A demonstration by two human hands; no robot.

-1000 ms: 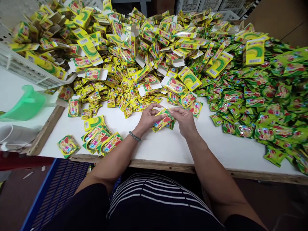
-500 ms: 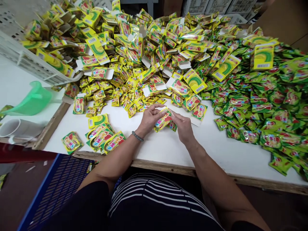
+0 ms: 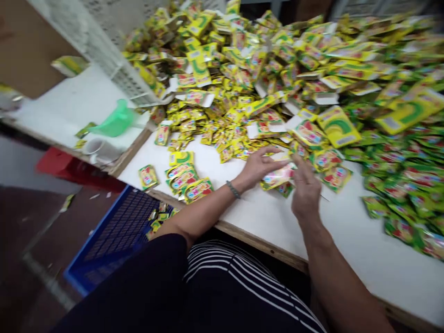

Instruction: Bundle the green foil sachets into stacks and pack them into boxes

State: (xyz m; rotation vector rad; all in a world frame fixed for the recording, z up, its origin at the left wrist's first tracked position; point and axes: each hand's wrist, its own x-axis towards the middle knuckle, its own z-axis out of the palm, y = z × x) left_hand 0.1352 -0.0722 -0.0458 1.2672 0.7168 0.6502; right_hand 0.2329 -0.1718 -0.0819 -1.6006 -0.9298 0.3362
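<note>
A small yellow, red and green candy box (image 3: pixel 278 175) is between my hands, just above the white table. My left hand (image 3: pixel 258 167), with a beaded bracelet at the wrist, is closed on the box's left side, thumb along its upper edge. My right hand (image 3: pixel 305 187) has its fingers pressed together at the box's right end. Below the box shows part of a green packet (image 3: pixel 285 188). To the left lie several closed boxes (image 3: pixel 185 178) in an overlapping row, with a single box (image 3: pixel 148 177) apart from them.
Small yellow sachets (image 3: pixel 229 129) and boxes (image 3: pixel 199 67) heap up at the back. Green packets (image 3: pixel 412 199) pile on the right. A green scoop (image 3: pixel 116 119), a white mug (image 3: pixel 101 150) and a white crate (image 3: pixel 118 69) stand left. A blue basket (image 3: pixel 114 236) sits below the table edge.
My view has swung left, so the table's contents appear shifted right and more of the floor shows. Both hands stay at the candy box, and my right hand is now more upright.
</note>
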